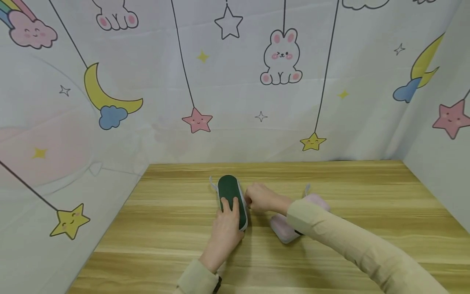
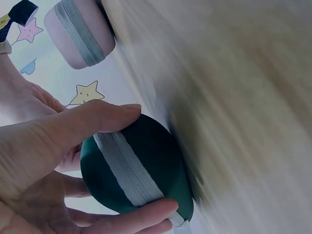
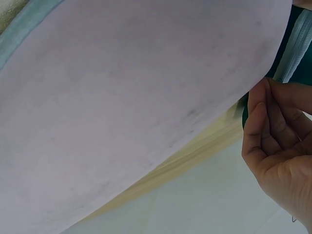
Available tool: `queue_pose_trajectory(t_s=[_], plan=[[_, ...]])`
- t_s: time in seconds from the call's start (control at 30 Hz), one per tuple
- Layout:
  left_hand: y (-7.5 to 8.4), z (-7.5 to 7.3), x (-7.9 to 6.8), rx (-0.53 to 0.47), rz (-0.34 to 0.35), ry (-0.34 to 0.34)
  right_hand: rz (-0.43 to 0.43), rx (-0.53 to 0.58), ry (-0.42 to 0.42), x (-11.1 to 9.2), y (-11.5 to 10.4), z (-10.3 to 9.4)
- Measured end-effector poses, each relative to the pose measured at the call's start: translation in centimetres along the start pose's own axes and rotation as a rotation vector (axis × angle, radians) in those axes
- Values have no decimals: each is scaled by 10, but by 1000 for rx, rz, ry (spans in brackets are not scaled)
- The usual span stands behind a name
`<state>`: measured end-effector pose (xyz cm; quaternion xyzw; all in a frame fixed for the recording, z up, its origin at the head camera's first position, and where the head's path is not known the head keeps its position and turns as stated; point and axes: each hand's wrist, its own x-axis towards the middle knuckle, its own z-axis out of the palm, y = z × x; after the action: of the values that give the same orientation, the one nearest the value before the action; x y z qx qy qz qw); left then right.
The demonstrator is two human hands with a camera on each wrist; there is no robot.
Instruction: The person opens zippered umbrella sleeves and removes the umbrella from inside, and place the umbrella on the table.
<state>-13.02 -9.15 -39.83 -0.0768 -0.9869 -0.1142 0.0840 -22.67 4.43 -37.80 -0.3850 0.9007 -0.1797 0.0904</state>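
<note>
A green zip-up glasses case (image 1: 228,185) lies lengthwise on the wooden table, with a grey zipper (image 2: 127,168) along its side and a wrist loop (image 1: 213,183) at its far left. My left hand (image 1: 225,228) grips its near end, thumb on one side and fingers over the top and other side. At the case's right edge my right hand (image 1: 260,198) has curled fingers, thumb and fingertips pinched together by the zipper; they hide the zipper pull. Below my right forearm lies a pink glasses case (image 1: 284,228), partly covered by the sleeve.
The wooden table (image 1: 154,232) reaches back to a white cloth backdrop (image 1: 235,94) printed with stars, rabbits and moons. Cloth also stands at the left and right sides. A small loop (image 1: 307,189) sticks up from the pink case's far end.
</note>
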Motion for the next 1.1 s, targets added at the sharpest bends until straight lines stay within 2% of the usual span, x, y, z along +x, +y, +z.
queue_pose_trajectory(t_s=[0.67,1.1], plan=[[6,2,4,59,-23,8,-65,-45,29,-7,2,0],[11,4,4,117,-29,20,-68,4,9,-15,3,1]])
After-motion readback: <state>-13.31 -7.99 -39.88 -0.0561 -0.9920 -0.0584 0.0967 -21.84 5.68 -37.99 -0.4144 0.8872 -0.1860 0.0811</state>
